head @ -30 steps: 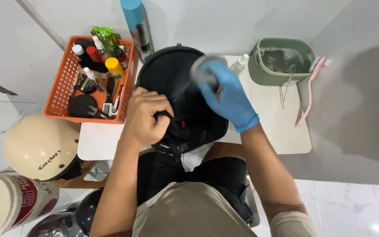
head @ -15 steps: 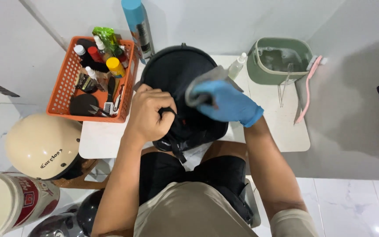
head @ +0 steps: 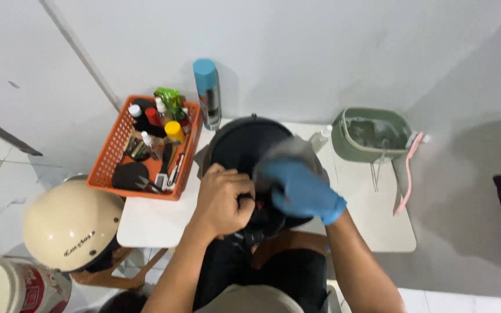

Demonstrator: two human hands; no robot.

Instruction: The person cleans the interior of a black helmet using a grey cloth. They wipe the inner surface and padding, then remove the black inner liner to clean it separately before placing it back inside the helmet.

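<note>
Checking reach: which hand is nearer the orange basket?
Left. The bare left hand grips the black helmet just right of the orange basket; the gloved right hand is farther right.

3 helmets (head: 244, 145), 1 basket (head: 108, 159), 1 bucket (head: 371, 134)

White table (head: 158, 223) carries orange basket (head: 111, 156), black helmet (head: 244, 145), perhaps green bucket (head: 372, 152)

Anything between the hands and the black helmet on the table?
Only a cloth. The left hand grips the black helmet directly at its near edge. The gloved right hand presses a grey cloth onto the shell, so the cloth lies between glove and helmet.
</note>
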